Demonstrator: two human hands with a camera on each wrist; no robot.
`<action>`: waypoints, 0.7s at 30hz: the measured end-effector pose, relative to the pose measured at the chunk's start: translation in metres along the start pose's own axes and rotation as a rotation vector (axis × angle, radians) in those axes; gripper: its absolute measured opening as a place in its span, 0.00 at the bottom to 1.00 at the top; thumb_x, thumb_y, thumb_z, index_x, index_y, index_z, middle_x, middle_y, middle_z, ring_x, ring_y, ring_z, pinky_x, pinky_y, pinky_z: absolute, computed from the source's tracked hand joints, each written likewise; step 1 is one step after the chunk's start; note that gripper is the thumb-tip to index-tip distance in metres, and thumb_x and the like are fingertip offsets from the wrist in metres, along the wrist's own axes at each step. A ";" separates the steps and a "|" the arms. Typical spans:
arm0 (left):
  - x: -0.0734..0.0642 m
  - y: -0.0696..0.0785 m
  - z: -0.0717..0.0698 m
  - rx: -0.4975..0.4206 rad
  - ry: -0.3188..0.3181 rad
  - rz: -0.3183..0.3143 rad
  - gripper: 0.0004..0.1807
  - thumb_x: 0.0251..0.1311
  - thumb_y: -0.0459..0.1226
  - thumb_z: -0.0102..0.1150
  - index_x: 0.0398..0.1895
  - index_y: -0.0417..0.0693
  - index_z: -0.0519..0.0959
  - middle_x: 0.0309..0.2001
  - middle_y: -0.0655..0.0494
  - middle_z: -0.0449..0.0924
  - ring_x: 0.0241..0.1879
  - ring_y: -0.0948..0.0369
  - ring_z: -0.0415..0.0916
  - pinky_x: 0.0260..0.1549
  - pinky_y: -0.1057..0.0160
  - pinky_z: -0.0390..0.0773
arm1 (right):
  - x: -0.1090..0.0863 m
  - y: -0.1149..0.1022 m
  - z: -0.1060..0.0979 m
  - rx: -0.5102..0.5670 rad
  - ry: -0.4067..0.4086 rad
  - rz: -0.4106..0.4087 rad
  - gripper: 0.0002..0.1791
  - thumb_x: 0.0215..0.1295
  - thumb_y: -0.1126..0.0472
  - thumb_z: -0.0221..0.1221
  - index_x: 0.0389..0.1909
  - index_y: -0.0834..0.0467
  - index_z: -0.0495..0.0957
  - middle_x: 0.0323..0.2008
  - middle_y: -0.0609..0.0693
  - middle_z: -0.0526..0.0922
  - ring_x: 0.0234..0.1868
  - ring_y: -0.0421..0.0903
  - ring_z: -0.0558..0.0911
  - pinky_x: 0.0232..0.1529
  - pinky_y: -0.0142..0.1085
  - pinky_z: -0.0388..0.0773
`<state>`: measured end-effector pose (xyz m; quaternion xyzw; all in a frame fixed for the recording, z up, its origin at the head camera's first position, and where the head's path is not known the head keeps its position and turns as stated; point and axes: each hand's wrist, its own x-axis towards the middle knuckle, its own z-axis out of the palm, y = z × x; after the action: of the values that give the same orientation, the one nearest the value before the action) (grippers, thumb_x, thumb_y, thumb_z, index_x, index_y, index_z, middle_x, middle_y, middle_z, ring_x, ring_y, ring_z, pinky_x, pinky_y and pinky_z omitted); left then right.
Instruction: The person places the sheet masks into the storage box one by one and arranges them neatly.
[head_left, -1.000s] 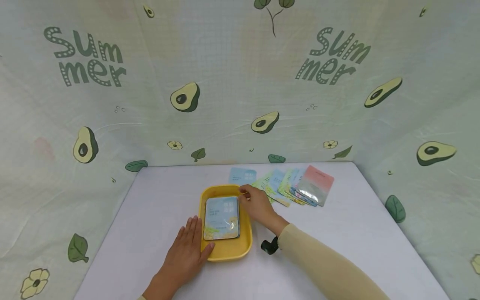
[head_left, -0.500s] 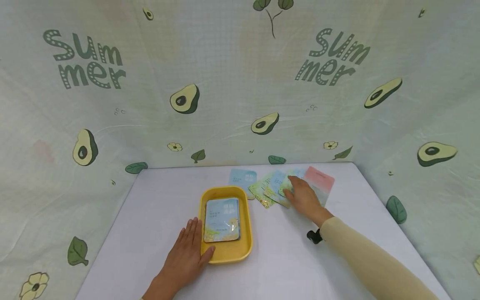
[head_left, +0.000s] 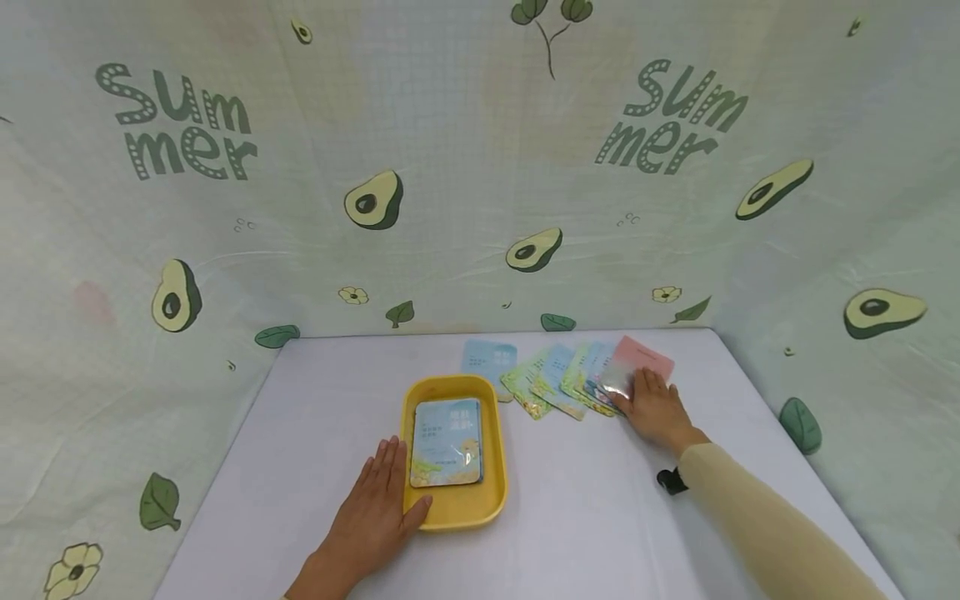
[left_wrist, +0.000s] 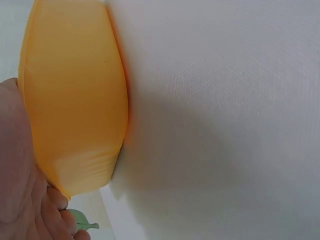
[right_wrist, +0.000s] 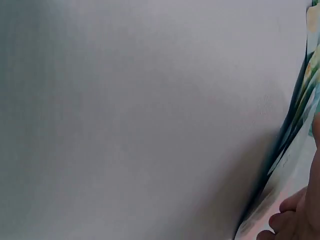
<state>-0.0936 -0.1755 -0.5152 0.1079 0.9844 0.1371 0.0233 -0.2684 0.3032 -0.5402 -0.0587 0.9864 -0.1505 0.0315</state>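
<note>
A yellow plastic tray (head_left: pixel 453 510) stands on the table with a light blue sachet (head_left: pixel 447 442) on a small pile inside. Against its left side rests my left hand (head_left: pixel 375 504), fingers straight and thumb over the near rim; the left wrist view shows the palm beside the tray's wall (left_wrist: pixel 75 95). To the right, a fan of flat sachets lies overlapped, ending in a pink and silver sachet (head_left: pixel 647 358). My right hand (head_left: pixel 658 410) lies on the lower part of that one, fingers extended and thumb at its near left corner. The right wrist view shows fingers (right_wrist: pixel 287 220) over it.
Behind the tray lies a blue sachet (head_left: pixel 489 360), partly hidden by the rim. Green and blue sachets (head_left: pixel 557 379) continue the fan rightward. A printed cloth (head_left: pixel 450 167) hangs along the table's back edge and both sides.
My right hand has moved right, from the tray's far right corner across the fan to the pink and silver sachet. My left hand has stayed at the tray.
</note>
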 end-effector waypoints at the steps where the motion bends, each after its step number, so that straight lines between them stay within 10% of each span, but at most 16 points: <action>1: 0.000 0.000 0.000 0.003 0.002 0.002 0.49 0.78 0.60 0.49 0.84 0.34 0.49 0.84 0.36 0.47 0.84 0.43 0.46 0.81 0.41 0.54 | 0.000 -0.001 0.001 0.003 -0.011 -0.006 0.51 0.81 0.32 0.44 0.78 0.76 0.50 0.79 0.77 0.49 0.81 0.75 0.48 0.75 0.77 0.40; 21: 0.000 0.000 -0.001 0.055 0.021 0.022 0.48 0.78 0.60 0.48 0.84 0.33 0.51 0.84 0.36 0.50 0.84 0.42 0.48 0.81 0.41 0.55 | -0.045 -0.044 0.017 -0.075 -0.010 -0.243 0.46 0.81 0.38 0.51 0.77 0.75 0.59 0.78 0.73 0.59 0.80 0.72 0.57 0.75 0.73 0.54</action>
<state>-0.0939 -0.1755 -0.5137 0.1179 0.9867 0.1113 0.0086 -0.2178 0.2618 -0.5409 -0.1799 0.9767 -0.1159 0.0157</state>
